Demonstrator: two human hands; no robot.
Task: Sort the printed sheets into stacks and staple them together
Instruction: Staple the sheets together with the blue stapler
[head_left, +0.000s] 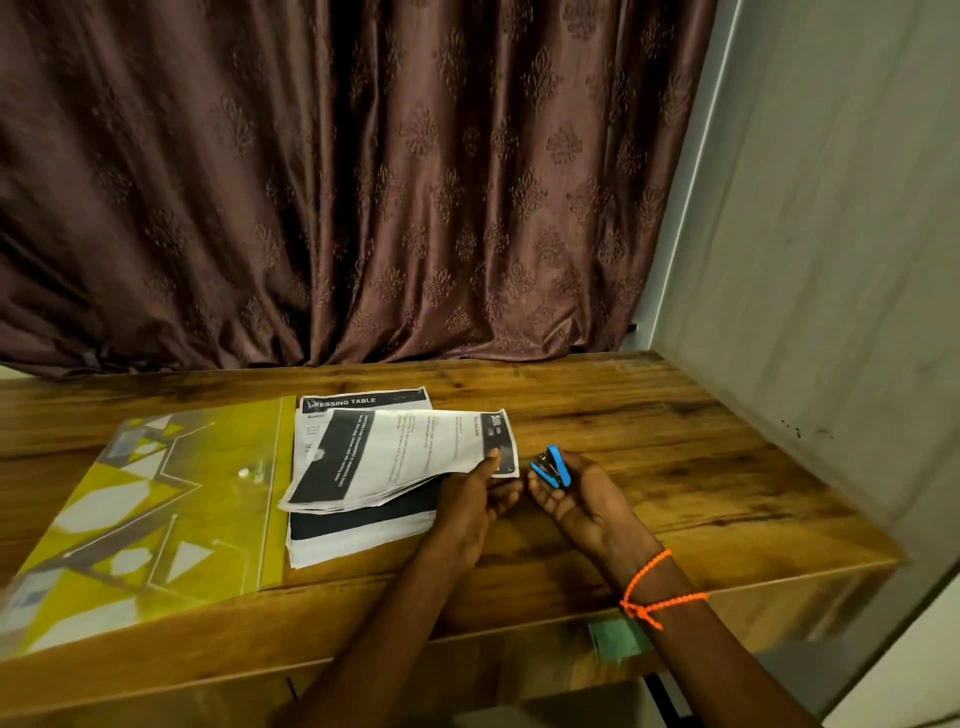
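Left hand: my left hand (470, 501) pinches the right end of a sheaf of printed sheets (405, 457), thumb on top at the dark header strip, the other fingers curled underneath and mostly hidden by the paper.
Held sheaf: it lies turned sideways, lifted at my end and fanned at its lower edge; how many pages it holds is hard to make out, and the print is too small to read.
Lower stack: a second stack (358, 530) rests flat on the wooden table (701, 467), largely covered by the sheaf; only "DRESSING TABLE" on its top band, at 12 o'clock of the sheaf, and a dark band at 6 o'clock show.
Right hand: my right hand (579, 499) lies palm up at 3 o'clock of the sheaf, fingers curled loosely round a small blue stapler (551, 466) whose mouth gapes toward the paper corner, just short of it; its lower half is hidden in my palm.
Wrist: an orange beaded thread (657, 592) is tied round it.
Folder: a yellow plastic folder (156, 519) at 9 o'clock touches the stacks, its near corner cut off by the frame.
Backdrop: a brown patterned curtain (337, 182) at 12 o'clock.
Table edge: a green scrap (613, 642), partly behind my forearm, cannot be identified.
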